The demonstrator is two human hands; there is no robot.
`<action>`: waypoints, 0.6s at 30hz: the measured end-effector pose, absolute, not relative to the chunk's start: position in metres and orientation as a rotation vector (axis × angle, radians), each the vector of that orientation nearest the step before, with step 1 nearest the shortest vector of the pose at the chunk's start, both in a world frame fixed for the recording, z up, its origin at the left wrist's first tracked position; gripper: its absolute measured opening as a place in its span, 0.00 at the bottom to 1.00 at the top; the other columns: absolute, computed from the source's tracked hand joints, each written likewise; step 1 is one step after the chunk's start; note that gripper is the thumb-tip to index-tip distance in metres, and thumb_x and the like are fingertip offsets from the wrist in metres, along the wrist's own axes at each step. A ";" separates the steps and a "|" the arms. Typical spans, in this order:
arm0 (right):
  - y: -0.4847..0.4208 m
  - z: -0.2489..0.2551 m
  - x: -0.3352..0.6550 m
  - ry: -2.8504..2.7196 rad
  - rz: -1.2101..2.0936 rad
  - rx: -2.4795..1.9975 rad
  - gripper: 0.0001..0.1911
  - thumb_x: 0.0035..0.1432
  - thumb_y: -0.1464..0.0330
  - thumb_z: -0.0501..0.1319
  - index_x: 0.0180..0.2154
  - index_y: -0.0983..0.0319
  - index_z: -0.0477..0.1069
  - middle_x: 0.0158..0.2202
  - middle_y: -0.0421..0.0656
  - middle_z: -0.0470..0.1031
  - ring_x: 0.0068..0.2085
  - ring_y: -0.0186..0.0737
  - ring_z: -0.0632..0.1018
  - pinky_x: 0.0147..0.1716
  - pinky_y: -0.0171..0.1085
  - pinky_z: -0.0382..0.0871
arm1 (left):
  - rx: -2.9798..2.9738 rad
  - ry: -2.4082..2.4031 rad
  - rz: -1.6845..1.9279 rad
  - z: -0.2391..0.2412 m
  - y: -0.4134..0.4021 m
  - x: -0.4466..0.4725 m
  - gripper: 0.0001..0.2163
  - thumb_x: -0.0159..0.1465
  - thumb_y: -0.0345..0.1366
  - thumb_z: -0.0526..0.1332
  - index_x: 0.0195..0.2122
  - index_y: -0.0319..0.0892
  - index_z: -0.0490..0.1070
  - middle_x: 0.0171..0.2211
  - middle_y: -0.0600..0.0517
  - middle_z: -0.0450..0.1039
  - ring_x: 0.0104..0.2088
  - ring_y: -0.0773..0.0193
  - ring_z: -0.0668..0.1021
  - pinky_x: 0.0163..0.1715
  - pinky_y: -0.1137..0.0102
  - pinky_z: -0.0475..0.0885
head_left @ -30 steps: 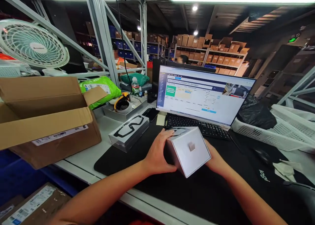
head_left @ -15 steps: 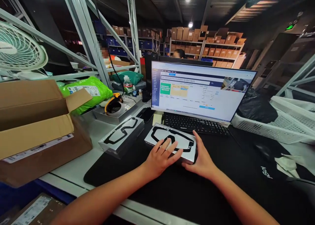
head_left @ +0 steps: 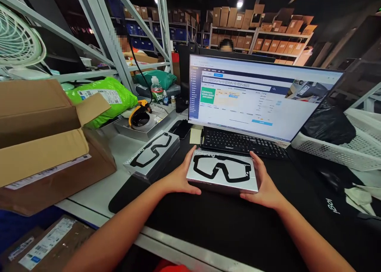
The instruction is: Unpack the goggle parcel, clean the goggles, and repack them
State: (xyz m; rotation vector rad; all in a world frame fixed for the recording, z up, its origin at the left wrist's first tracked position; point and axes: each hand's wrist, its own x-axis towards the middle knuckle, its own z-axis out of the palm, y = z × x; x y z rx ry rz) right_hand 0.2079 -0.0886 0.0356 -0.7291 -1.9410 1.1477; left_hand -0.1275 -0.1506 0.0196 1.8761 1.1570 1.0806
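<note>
A white box printed with black goggles and the word "Wakening" lies face up on the black desk mat, in front of the keyboard. My left hand grips its left end, thumb along the near edge. At the right end, my right hand holds it the same way, fingers behind and thumb in front. A second box of the same print rests to the left, partly on the mat, touched by neither hand.
An opened cardboard carton stands at the left, with a green plastic parcel behind it. A monitor rises past the keyboard. A tape dispenser sits in a grey tray. To the right are a mouse and white baskets.
My left hand has gone from lying over the box's top to gripping its left end. The box has turned to lie squarer to me. The view has shifted slightly.
</note>
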 end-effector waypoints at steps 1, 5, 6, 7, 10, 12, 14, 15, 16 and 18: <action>-0.089 0.035 0.207 -1.927 1.163 -0.737 0.66 0.43 0.58 0.79 0.72 0.52 0.39 0.68 0.55 0.59 0.69 0.57 0.63 0.68 0.58 0.56 | 1.802 1.135 1.092 0.017 -0.148 -0.127 0.65 0.46 0.54 0.77 0.74 0.43 0.34 0.72 0.32 0.46 0.71 0.39 0.57 0.70 0.45 0.52; -0.085 0.034 0.206 -1.829 1.249 -0.711 0.64 0.42 0.48 0.77 0.71 0.50 0.44 0.69 0.54 0.59 0.69 0.56 0.63 0.66 0.59 0.59 | 1.478 1.110 1.317 0.009 -0.146 -0.122 0.56 0.43 0.52 0.79 0.70 0.41 0.54 0.68 0.36 0.58 0.69 0.38 0.62 0.70 0.48 0.54; -0.084 0.036 0.207 -1.789 1.265 -0.656 0.61 0.44 0.46 0.76 0.71 0.47 0.45 0.69 0.52 0.58 0.69 0.56 0.63 0.66 0.59 0.61 | 1.389 1.076 1.375 0.006 -0.147 -0.122 0.54 0.42 0.51 0.79 0.68 0.42 0.58 0.68 0.37 0.60 0.68 0.38 0.63 0.69 0.48 0.56; -0.082 0.038 0.208 -1.755 1.265 -0.592 0.56 0.47 0.44 0.73 0.70 0.45 0.48 0.69 0.50 0.58 0.69 0.55 0.63 0.65 0.58 0.62 | 1.299 1.034 1.420 0.004 -0.148 -0.122 0.50 0.42 0.50 0.79 0.66 0.43 0.62 0.66 0.39 0.64 0.67 0.38 0.65 0.68 0.48 0.59; -0.082 0.052 0.215 -1.833 1.092 -0.494 0.33 0.58 0.51 0.69 0.63 0.43 0.64 0.66 0.46 0.64 0.66 0.52 0.67 0.63 0.55 0.65 | 1.082 0.930 1.416 -0.004 -0.151 -0.125 0.34 0.44 0.50 0.78 0.52 0.41 0.77 0.54 0.41 0.77 0.57 0.39 0.76 0.59 0.51 0.70; -0.087 0.063 0.218 -1.943 0.888 -0.520 0.24 0.60 0.57 0.69 0.57 0.46 0.72 0.61 0.46 0.70 0.63 0.49 0.71 0.61 0.51 0.68 | 0.993 0.892 1.352 -0.009 -0.154 -0.129 0.28 0.45 0.52 0.76 0.43 0.39 0.81 0.42 0.42 0.82 0.47 0.41 0.82 0.52 0.53 0.76; -0.093 0.073 0.219 -1.974 0.752 -0.539 0.20 0.57 0.60 0.72 0.52 0.49 0.75 0.56 0.45 0.72 0.58 0.47 0.74 0.58 0.48 0.71 | 0.940 0.866 1.287 -0.014 -0.155 -0.134 0.27 0.45 0.53 0.76 0.40 0.39 0.82 0.36 0.43 0.83 0.41 0.42 0.83 0.47 0.53 0.78; -0.096 0.077 0.218 -1.969 0.725 -0.538 0.18 0.56 0.61 0.73 0.49 0.50 0.76 0.54 0.45 0.73 0.56 0.46 0.75 0.56 0.47 0.71 | 0.924 0.858 1.261 -0.016 -0.156 -0.136 0.27 0.46 0.53 0.75 0.40 0.39 0.82 0.36 0.43 0.83 0.41 0.42 0.83 0.46 0.53 0.78; -0.100 0.080 0.217 -1.965 0.714 -0.537 0.15 0.56 0.61 0.73 0.46 0.51 0.77 0.53 0.44 0.73 0.55 0.45 0.75 0.56 0.46 0.71 | 0.914 0.853 1.240 -0.018 -0.156 -0.137 0.27 0.46 0.54 0.75 0.41 0.39 0.82 0.35 0.43 0.83 0.41 0.42 0.83 0.47 0.52 0.78; -0.104 0.084 0.215 -1.966 0.693 -0.539 0.09 0.57 0.62 0.73 0.39 0.54 0.77 0.52 0.44 0.73 0.54 0.44 0.76 0.55 0.44 0.72 | 0.898 0.847 1.206 -0.021 -0.157 -0.141 0.27 0.48 0.55 0.74 0.42 0.40 0.81 0.35 0.43 0.83 0.44 0.40 0.83 0.49 0.51 0.77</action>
